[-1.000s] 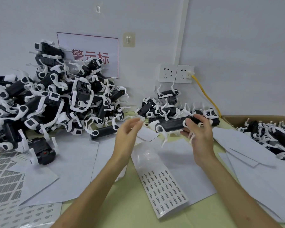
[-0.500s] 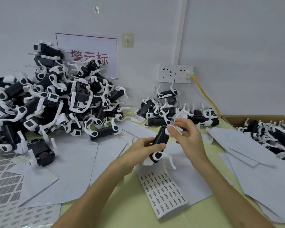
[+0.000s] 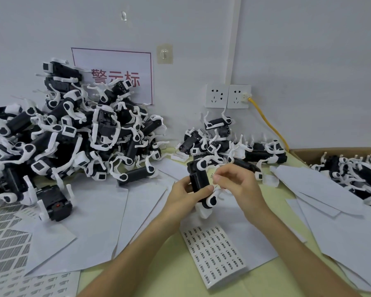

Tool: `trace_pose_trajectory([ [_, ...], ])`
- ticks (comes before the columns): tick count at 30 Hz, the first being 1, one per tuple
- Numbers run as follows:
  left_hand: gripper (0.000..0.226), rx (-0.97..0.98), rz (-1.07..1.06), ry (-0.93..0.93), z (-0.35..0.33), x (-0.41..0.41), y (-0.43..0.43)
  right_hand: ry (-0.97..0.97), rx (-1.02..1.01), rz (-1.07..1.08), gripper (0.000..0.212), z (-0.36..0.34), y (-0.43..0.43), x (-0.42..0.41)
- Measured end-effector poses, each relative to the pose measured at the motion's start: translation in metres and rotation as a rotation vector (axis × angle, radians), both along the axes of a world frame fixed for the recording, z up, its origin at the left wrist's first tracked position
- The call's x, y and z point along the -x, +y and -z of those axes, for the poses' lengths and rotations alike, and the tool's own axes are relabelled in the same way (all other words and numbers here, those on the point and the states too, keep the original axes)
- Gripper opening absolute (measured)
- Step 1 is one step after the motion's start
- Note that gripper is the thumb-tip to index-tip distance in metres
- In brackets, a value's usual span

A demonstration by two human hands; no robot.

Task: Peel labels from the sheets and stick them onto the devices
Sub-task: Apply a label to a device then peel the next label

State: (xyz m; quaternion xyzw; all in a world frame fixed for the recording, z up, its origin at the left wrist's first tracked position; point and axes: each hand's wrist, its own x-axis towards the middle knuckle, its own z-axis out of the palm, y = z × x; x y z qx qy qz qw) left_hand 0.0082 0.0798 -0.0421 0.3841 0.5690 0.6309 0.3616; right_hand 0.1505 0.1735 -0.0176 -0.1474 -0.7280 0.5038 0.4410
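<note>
The left hand point(image 3: 185, 195) holds one device point(image 3: 198, 181) above the counter point(image 3: 171, 275), near the centre of the view. Its fingers point(image 3: 205, 189) curl round the black body, with the thumb laid across the near face. The device stands roughly upright and tilted. One white end cap points up and away, and the other end hangs below the hand. The right hand point(image 3: 238, 186) sits just beside the device on its right. Its thumb and forefinger are pressed tip to tip against the device's upper right edge, and the remaining fingers are loosely curled. Whether a label lies in this pinch cannot be told, because the area is too small. The label sheet point(image 3: 216, 254) lies flat on the counter directly below the hands. It carries rows of small dark printed labels and rests partly on blank white sheets point(image 3: 99, 221). A large pile of devices point(image 3: 73, 142) leans against the wall at left, and one separate device point(image 3: 54, 204) stands in front of it. A smaller pile point(image 3: 223, 144) lies behind the hands, below two wall sockets point(image 3: 227, 96). A yellow cable point(image 3: 268, 123) runs down from the right socket. A cardboard box point(image 3: 330, 151) at right holds more devices. A red-bordered sign point(image 3: 116, 76) is fixed to the wall behind the large pile.
</note>
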Motion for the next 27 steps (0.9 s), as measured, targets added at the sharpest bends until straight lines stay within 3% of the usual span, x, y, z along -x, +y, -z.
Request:
trace_pose_trajectory([
  [12, 0.04, 0.024, -0.034, 0.175, 0.009, -0.004, 0.005, -0.262, -0.06, 0.106, 0.013, 0.006, 0.006, 0.003],
  [19, 0.044, 0.023, -0.052, 0.246, 0.011, -0.006, 0.006, -0.307, -0.094, 0.119, 0.013, 0.006, 0.009, 0.003],
  [27, 0.064, 0.009, -0.067, 0.311, 0.01, -0.01, 0.004, -0.317, -0.101, 0.152, 0.013, 0.006, 0.009, 0.003],
])
